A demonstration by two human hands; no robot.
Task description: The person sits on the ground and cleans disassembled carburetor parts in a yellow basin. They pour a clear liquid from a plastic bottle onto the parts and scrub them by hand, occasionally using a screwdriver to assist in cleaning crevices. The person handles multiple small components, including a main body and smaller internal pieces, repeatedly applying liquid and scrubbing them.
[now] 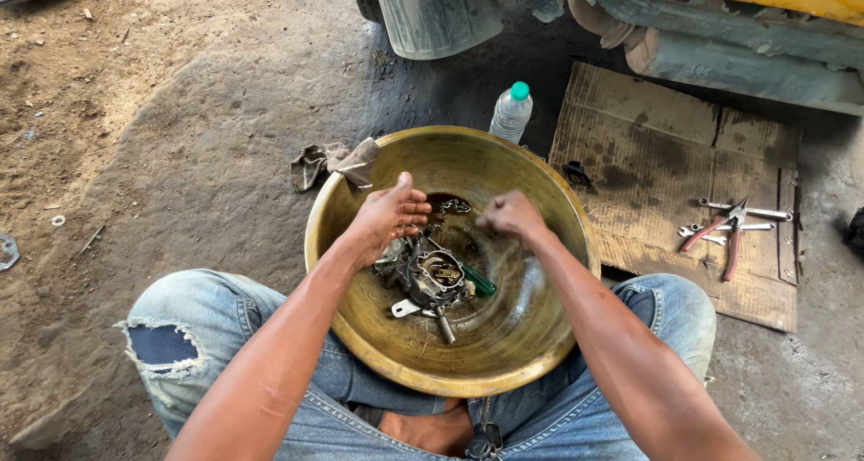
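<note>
Oil-stained ground held a brass bowl (360,200) whose greasy carburettor (434,276) lay just near of the left hand (389,216), fingers together, closer than the fisted right hand (513,216).

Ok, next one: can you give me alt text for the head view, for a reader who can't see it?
A seated person's left hand and right hand hover over a grimy metal engine part lying in a large brass-coloured bowl between their knees. Beside it on dirt ground lie a rag, a plastic bottle, and cardboard holding pliers.
</note>
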